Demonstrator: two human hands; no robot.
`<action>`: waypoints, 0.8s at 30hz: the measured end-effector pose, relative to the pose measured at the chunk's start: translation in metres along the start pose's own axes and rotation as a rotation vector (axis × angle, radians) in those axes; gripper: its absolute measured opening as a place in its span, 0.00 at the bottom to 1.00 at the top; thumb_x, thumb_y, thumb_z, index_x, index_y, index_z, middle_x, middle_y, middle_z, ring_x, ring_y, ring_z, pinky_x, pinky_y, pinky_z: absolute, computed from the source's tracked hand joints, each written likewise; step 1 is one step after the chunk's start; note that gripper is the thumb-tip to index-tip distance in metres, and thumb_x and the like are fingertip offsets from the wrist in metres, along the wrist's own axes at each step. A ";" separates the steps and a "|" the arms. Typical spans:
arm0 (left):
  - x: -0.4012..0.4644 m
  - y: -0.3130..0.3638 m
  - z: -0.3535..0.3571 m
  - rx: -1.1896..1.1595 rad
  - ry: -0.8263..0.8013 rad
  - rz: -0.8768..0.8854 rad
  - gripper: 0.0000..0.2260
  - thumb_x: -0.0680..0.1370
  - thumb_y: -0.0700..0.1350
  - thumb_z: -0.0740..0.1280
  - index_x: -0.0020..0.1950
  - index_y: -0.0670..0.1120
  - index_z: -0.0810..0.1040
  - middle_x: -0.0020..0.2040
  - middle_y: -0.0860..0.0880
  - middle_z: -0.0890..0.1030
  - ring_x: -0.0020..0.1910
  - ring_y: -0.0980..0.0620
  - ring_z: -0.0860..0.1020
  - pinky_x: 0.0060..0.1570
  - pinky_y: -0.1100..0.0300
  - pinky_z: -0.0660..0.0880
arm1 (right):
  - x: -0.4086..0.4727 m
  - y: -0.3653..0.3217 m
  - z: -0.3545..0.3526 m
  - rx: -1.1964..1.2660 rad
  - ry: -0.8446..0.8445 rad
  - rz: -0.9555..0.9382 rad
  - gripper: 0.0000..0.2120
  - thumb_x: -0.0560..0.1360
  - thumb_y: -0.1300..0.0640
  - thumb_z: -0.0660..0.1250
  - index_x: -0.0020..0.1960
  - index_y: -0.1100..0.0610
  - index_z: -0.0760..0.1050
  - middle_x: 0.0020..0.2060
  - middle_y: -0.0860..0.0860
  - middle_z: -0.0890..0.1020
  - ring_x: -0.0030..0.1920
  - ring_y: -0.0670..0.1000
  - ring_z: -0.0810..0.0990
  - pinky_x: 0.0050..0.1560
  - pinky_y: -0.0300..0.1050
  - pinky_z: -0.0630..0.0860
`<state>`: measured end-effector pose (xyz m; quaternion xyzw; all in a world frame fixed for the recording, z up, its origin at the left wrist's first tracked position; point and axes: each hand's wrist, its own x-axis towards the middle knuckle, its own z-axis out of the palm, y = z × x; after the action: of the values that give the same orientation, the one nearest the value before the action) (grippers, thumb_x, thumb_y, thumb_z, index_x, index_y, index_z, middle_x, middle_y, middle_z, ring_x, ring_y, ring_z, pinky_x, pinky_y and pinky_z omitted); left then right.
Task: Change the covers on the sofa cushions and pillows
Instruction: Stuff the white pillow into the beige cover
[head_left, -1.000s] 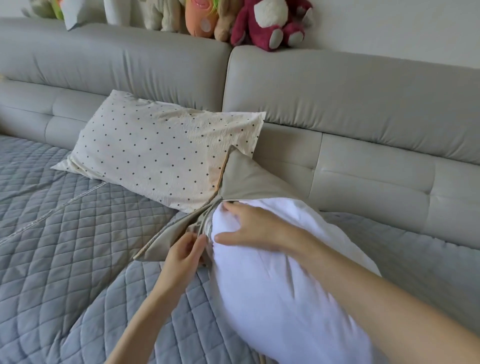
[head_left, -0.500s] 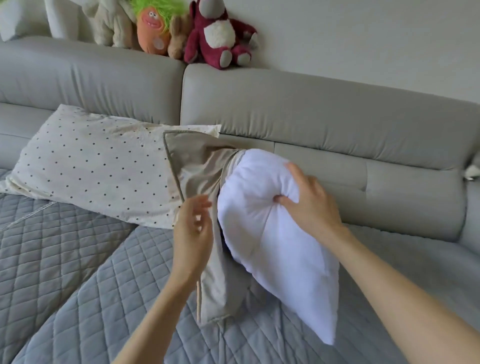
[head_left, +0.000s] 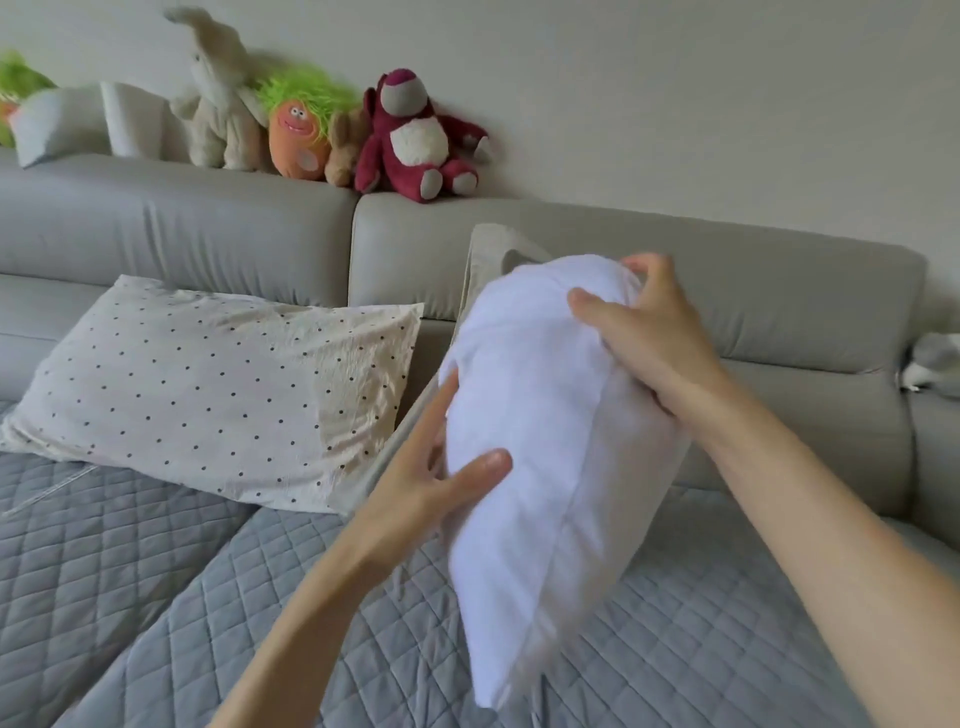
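nearest: quilted grey seat cover (head_left: 171, 587) across the sofa seat, running under everything.

white pillow insert (head_left: 540, 467) held up off the seat, tilted, long seam facing the camera, lower corner pointing down toward the quilt. left hand (head_left: 431, 483) on its left flank, thumb pressed across the front, fingers wrapped round behind the edge — gripping it. right hand (head_left: 644, 332) clamps the upper end, thumb on the near face, fingers curled over the top, fabric bunched under them.

beige cover (head_left: 485, 260) behind and to the left of the insert: one corner sticks up past the top, a strip hangs down along the left side toward the seat. whether any part of the insert sits inside it, cannot tell; most of the insert is plainly bare.

left of that, dotted pillow (head_left: 218, 389) lying on the seat, leaning on the backrest, in its case.

grey sofa backrest (head_left: 753, 291) beyond. along its top, against the wall: red plush bear (head_left: 415, 140), orange plush with green hair (head_left: 298, 130), cream plush rabbit (head_left: 223, 104), small grey cushion (head_left: 52, 124) at far left.
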<state>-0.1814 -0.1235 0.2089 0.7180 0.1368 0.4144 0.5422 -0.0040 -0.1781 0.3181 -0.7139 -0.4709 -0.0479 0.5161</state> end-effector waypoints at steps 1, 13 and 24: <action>0.004 0.014 -0.002 -0.034 0.019 0.022 0.39 0.64 0.58 0.72 0.72 0.59 0.59 0.57 0.71 0.75 0.55 0.73 0.73 0.48 0.75 0.72 | 0.004 -0.011 -0.013 0.026 0.008 -0.025 0.27 0.72 0.44 0.67 0.67 0.49 0.63 0.59 0.47 0.74 0.60 0.52 0.74 0.63 0.48 0.70; 0.035 0.001 0.058 0.152 -0.066 -0.248 0.22 0.78 0.64 0.50 0.70 0.60 0.64 0.64 0.64 0.68 0.66 0.61 0.64 0.67 0.60 0.60 | -0.009 0.012 -0.018 -0.219 -0.518 -0.015 0.30 0.69 0.35 0.66 0.68 0.47 0.70 0.68 0.46 0.69 0.70 0.49 0.63 0.66 0.44 0.59; 0.034 -0.088 -0.012 0.461 0.183 -0.422 0.09 0.75 0.42 0.62 0.52 0.49 0.77 0.45 0.46 0.82 0.44 0.47 0.80 0.48 0.53 0.77 | -0.047 0.056 -0.016 -1.102 -0.685 -0.282 0.33 0.66 0.27 0.43 0.67 0.35 0.65 0.53 0.43 0.77 0.62 0.49 0.69 0.59 0.52 0.59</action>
<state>-0.1470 -0.0612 0.1466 0.7375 0.4212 0.3134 0.4247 0.0174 -0.2209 0.2610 -0.7797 -0.6040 -0.1192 -0.1144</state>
